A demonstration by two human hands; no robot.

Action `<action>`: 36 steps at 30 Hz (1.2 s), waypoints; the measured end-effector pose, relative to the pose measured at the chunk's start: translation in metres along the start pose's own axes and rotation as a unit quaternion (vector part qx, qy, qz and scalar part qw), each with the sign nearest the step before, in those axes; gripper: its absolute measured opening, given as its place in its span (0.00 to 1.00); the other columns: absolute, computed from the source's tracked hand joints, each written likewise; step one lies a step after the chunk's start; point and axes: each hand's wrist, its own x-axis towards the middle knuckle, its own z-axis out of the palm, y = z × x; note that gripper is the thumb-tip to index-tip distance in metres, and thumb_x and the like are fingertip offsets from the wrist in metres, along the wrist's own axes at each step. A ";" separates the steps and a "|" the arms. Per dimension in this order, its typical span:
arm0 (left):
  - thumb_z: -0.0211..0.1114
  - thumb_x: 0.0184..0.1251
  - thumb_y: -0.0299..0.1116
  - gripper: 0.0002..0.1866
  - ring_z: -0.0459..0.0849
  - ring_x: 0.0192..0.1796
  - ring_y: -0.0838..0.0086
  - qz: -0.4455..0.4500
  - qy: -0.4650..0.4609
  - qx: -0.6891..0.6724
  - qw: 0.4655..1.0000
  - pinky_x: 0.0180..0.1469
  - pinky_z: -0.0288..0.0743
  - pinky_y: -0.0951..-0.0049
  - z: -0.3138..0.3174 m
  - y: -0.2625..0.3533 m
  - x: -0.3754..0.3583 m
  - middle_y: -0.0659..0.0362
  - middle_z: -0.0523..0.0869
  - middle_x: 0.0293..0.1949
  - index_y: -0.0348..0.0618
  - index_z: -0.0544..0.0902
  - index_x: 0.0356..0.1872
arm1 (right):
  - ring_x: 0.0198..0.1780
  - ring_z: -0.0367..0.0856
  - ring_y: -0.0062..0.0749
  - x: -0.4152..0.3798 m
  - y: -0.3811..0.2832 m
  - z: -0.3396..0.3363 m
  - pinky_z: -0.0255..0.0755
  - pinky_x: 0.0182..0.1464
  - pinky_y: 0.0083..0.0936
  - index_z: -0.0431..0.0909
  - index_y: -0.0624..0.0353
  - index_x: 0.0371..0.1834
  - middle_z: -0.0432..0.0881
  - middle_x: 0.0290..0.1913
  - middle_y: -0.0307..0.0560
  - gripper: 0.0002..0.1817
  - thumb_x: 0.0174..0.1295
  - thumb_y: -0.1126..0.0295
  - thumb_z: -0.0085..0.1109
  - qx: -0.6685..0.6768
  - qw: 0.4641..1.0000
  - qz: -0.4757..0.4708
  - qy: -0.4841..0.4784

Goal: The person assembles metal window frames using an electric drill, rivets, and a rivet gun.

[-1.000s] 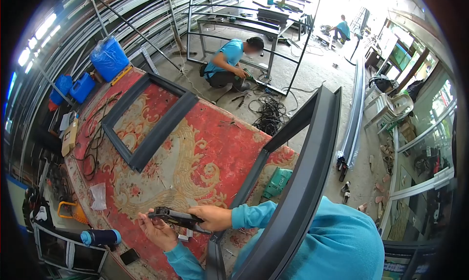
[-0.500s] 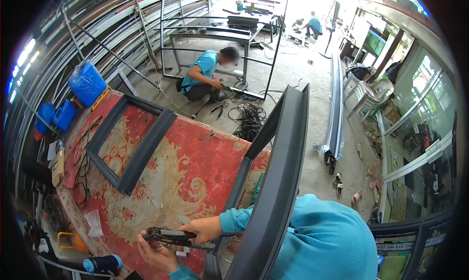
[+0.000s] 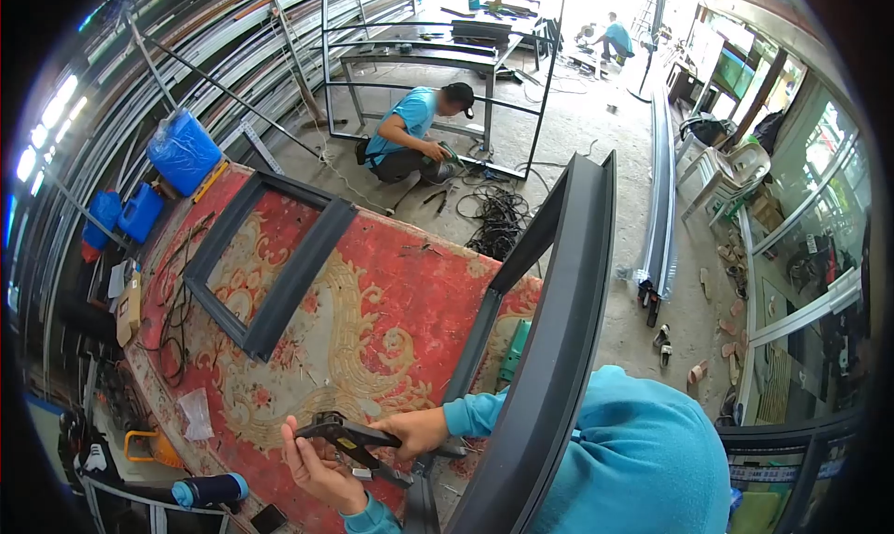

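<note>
My right hand point(image 3: 418, 432) is closed round one handle of a black plier-like hand tool point(image 3: 351, 435) with a yellow mark. Its other handle slants away below, spread from the first. Beside the tool's head, my left hand point(image 3: 321, 473) has its fingers stretched out, palm toward the tool. A small pale metal piece point(image 3: 361, 474) shows beside that palm. The dark grey metal frame point(image 3: 568, 320) rises between the camera and my right forearm, crossing in front of the sleeve. Under both hands lies a red patterned carpet point(image 3: 410, 301) covering the work table.
A second dark grey frame point(image 3: 303, 283) lies on the carpet at left. A green tool case point(image 3: 514, 350) shows behind the upright frame. Beyond the table a person point(image 3: 410, 134) crouches near tangled black cable point(image 3: 503, 219). Blue jugs point(image 3: 183, 155) stand at back left, stacked chairs point(image 3: 722, 171) at right.
The tool's handles have spread apart and its head has tilted. My left hand's fingers have straightened beside it. The whole view has shifted slightly.
</note>
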 end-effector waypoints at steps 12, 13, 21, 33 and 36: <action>0.59 0.73 0.42 0.28 0.81 0.54 0.63 -0.057 -0.100 0.160 0.980 0.56 0.75 0.63 -0.092 -0.036 -0.043 0.50 0.77 0.61 0.43 0.66 0.70 | 0.50 0.75 0.24 -0.010 -0.028 -0.018 0.71 0.54 0.27 0.64 0.65 0.64 0.79 0.46 0.44 0.26 0.65 0.72 0.61 -0.011 0.997 0.074 -0.007; 0.58 0.72 0.49 0.36 0.69 0.65 0.57 -0.118 -0.162 0.240 0.950 0.65 0.64 0.54 -0.117 -0.037 -0.052 0.51 0.64 0.69 0.43 0.57 0.74 | 0.50 0.74 0.25 -0.010 -0.018 -0.021 0.70 0.54 0.28 0.67 0.66 0.61 0.79 0.46 0.44 0.24 0.66 0.69 0.62 0.014 0.998 0.061 -0.015; 0.53 0.71 0.58 0.41 0.61 0.73 0.55 -0.084 -0.216 0.236 0.944 0.72 0.56 0.49 -0.187 -0.086 -0.068 0.52 0.54 0.75 0.44 0.52 0.76 | 0.50 0.76 0.27 -0.005 0.011 -0.033 0.70 0.53 0.30 0.70 0.68 0.55 0.81 0.47 0.47 0.23 0.66 0.63 0.64 -0.010 0.995 0.097 0.022; 0.55 0.72 0.52 0.35 0.68 0.67 0.58 0.253 -0.137 0.325 0.901 0.66 0.63 0.54 -0.139 -0.155 0.004 0.52 0.64 0.69 0.42 0.59 0.71 | 0.44 0.75 0.30 -0.016 0.032 -0.020 0.72 0.48 0.30 0.65 0.64 0.62 0.80 0.44 0.45 0.28 0.67 0.59 0.61 -0.077 0.992 0.099 0.005; 0.56 0.72 0.51 0.33 0.69 0.65 0.59 0.326 -0.114 0.348 0.872 0.65 0.64 0.55 -0.126 -0.164 0.018 0.51 0.66 0.68 0.41 0.61 0.70 | 0.50 0.74 0.31 -0.029 0.014 -0.022 0.71 0.53 0.31 0.64 0.66 0.65 0.79 0.50 0.48 0.30 0.68 0.58 0.61 -0.085 0.987 0.136 -0.020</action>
